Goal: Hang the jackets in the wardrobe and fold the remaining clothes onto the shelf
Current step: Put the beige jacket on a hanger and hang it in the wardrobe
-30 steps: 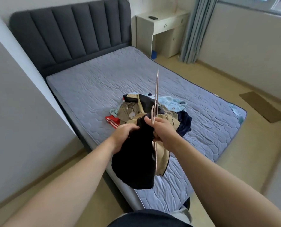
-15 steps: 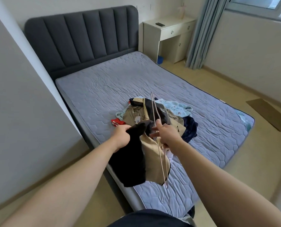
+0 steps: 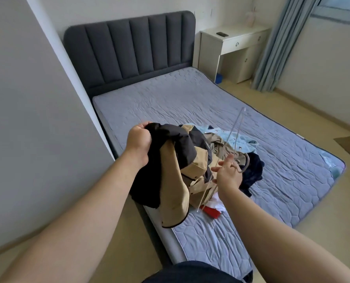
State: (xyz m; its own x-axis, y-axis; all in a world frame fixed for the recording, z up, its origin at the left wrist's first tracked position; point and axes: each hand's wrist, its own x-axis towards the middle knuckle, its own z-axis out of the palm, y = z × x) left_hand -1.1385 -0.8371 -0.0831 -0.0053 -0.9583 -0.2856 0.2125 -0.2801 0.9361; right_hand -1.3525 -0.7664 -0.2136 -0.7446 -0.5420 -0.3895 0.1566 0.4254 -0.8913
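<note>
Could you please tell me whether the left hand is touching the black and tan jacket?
Touching. The head view shows the left hand with fingers curled round a bunch of the black and tan jacket, gripping its dark fabric.

Centre frame: left hand (image 3: 139, 142) in fist, gripping bunched black-and-tan fabric jacket (image 3: 182, 160). Jacket drapes down over near edge of grey quilted mattress (image 3: 170, 103). At 3 o'clock of jacket, right hand (image 3: 228, 174) holds thin pale wire hanger (image 3: 247, 161), which is tilted with far end toward 1 o'clock. Light blue garment (image 3: 245, 141) and navy garment (image 3: 253, 170) heaped on mattress beyond hands. White table (image 3: 231, 40) at 1 o'clock, small black object (image 3: 222, 34) on top.
</note>
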